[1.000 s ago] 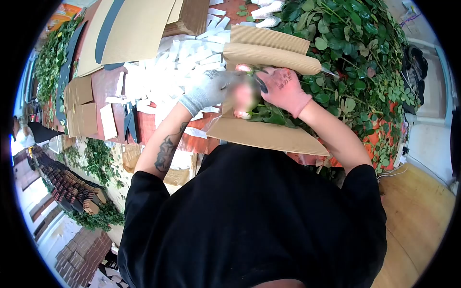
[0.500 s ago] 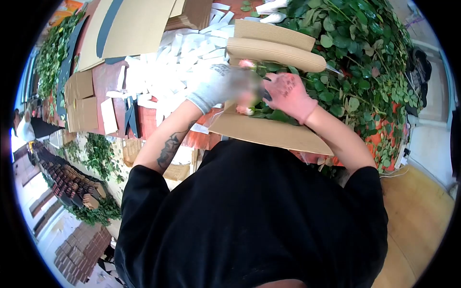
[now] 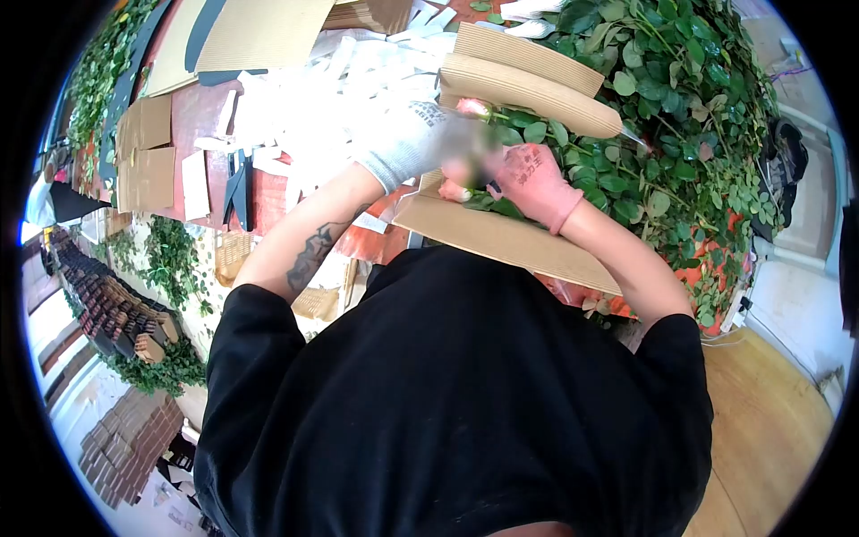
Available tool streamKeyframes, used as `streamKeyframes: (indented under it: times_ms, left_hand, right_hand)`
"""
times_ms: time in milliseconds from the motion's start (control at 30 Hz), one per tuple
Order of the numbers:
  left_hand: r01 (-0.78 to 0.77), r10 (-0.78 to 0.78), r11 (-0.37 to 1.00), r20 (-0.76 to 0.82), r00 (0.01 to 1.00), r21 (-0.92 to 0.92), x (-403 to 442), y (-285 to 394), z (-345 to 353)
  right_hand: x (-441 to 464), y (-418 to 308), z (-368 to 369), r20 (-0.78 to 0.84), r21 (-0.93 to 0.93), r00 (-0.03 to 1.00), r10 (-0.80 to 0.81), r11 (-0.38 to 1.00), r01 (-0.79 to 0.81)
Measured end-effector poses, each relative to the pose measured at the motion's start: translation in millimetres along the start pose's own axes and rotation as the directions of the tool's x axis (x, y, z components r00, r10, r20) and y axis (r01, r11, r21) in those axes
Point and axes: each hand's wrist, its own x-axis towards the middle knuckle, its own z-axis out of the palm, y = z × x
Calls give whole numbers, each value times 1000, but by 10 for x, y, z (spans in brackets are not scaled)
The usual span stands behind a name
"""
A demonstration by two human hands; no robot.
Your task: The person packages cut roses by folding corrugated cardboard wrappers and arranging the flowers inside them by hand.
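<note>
Pink roses are lying in the middle of the work, between a rolled band of corrugated cardboard on the far side and a flat tan flap on the side nearest the person; the blooms are showing pale pink petals, the upper rose paling at its edge and the lower rose looking creamier; a blur is covering the blooms between these two, so their shape is not reading clearly; dark green leaves are spreading from the blooms toward the right. The left hand, in a whitish glove, is resting at the blooms from the left; its fingers are disappearing into the blur, so I cannot tell whether they are grasping anything; the right hand, in a pink glove with dark printing, is sitting just right of the blooms, its fingers bending inward, though the blur is hiding whether they are gripping. White strips are lying heaped on the reddish counter beyond the left hand; a leafy pile is filling the right side.
</note>
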Motion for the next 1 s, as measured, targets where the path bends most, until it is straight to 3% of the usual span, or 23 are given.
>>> streamKeyframes:
  times_ms: [33, 100, 133, 200, 267, 333, 433, 500, 600, 667, 700, 733, 800, 833, 867, 900, 967, 1000]
  left_hand:
    - [-1, 1, 1000, 0, 1000, -1, -7, -47, 85]
    - [-95, 52, 979, -229, 972, -182, -32, -120, 214]
    - [-95, 52, 978, -229, 972, -183, -48, -103, 204]
    - [-102, 101, 995, -135, 986, -3, -83, -62, 155]
    - [-73, 67, 997, -203, 977, -25, -114, -59, 208]
    - [-56, 42, 997, -257, 966, -47, -131, -51, 245]
    - [-63, 52, 997, -233, 971, -42, -106, -36, 234]
    - [-44, 15, 995, -311, 950, -87, -140, -21, 284]
    - [-80, 52, 995, -372, 927, -61, -141, -69, 368]
    - [-86, 51, 994, -388, 920, -73, -157, -49, 337]
    - [-91, 49, 992, -403, 914, -86, -169, -41, 307]
    - [-86, 41, 992, -410, 911, -92, -203, -73, 258]
    - [-262, 140, 932, -421, 896, -249, -331, -199, 157]
    - [-253, 126, 933, -428, 895, -255, -371, -245, 140]
    - [-290, 177, 868, -294, 939, -403, -411, -276, 149]
    - [-296, 248, 780, -163, 955, -552, -450, -274, 172]
    - [-259, 236, 780, -114, 965, -569, -476, -223, 250]
    - [-255, 248, 753, -97, 964, -607, -452, -267, 352]
  right_hand:
    - [8, -15, 10, 37, -36, 999, 27, 999, -26]
    - [48, -27, -37, 77, -34, 996, 52, 998, -50]
    - [64, -28, -84, 118, -33, 990, 76, 997, -73]
    - [36, -75, -266, 77, -7, 995, 68, 998, -68]
    - [52, -119, -374, 40, 23, 998, 50, 998, -51]
    - [72, -183, -401, 358, 68, 932, 54, 994, -84]
    - [76, -78, -211, 324, 111, 944, 64, 988, -105]
    - [89, -48, -203, 358, 120, 932, 55, 987, -104]
    - [80, -60, -177, 274, 146, 961, 36, 986, -78]
    - [186, -120, -309, 441, 79, 898, 9, 996, -48]
    - [153, -100, -286, 444, 76, 896, 7, 996, -45]
    - [104, -58, -232, 362, 108, 932, -21, 994, -20]
    - [90, -21, -250, 286, 144, 956, -67, 989, 26]
    - [106, -31, -333, 269, 184, 963, 20, 980, -72]
    - [116, -47, -392, 261, 225, 959, 108, 959, -170]
    - [113, -71, -417, 275, 230, 957, 94, 960, -160]
    - [130, -99, -445, 212, -13, 965, 152, 988, -153]
    - [168, -108, -437, 329, -87, 929, 170, 985, -149]
